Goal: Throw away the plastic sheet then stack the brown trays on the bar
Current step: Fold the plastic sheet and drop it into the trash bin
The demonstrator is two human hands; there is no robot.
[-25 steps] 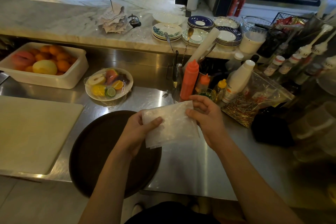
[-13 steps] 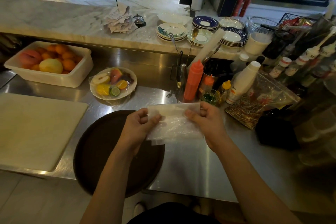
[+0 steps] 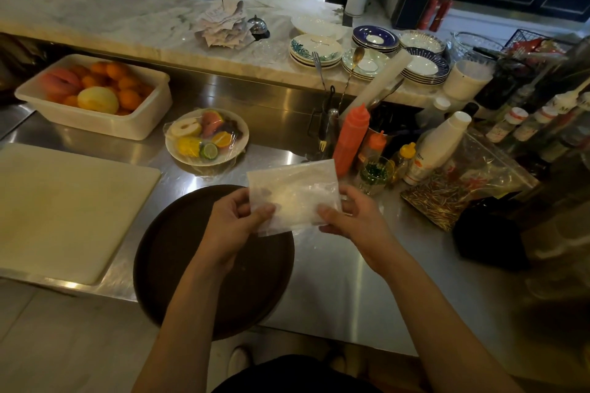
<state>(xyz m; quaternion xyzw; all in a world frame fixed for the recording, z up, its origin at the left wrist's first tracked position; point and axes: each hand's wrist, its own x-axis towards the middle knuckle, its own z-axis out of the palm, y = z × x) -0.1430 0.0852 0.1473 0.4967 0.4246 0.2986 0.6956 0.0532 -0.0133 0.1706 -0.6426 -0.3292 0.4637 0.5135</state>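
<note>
Two hands hold the plastic sheet [image 3: 293, 195], folded into a rough rectangle, up in the air above the steel tabletop [image 3: 335, 281]. The left hand [image 3: 236, 226] is clamped on the sheet's lower left edge, thumb on the near face and fingers behind it. The right hand [image 3: 354, 217] pinches the lower right corner in the same way. Directly below the left hand and wrist lies a round brown tray [image 3: 178, 265], flat on the tabletop with its near rim overhanging the front edge. Whether it is one tray or several stacked cannot be told.

Left of the left hand sits a pale cutting board [image 3: 64, 210]. Beyond both hands stands a plate of cut fruit [image 3: 207, 137] under cling film, and farther left beyond it a white tub of oranges [image 3: 95, 96]. Just past the right hand stand an orange squeeze bottle [image 3: 351, 137] and a white bottle [image 3: 440, 147], with a clear bag [image 3: 463, 188] to that hand's right. Farther back, on the marble bar [image 3: 127, 22], are stacked plates [image 3: 370, 51].
</note>
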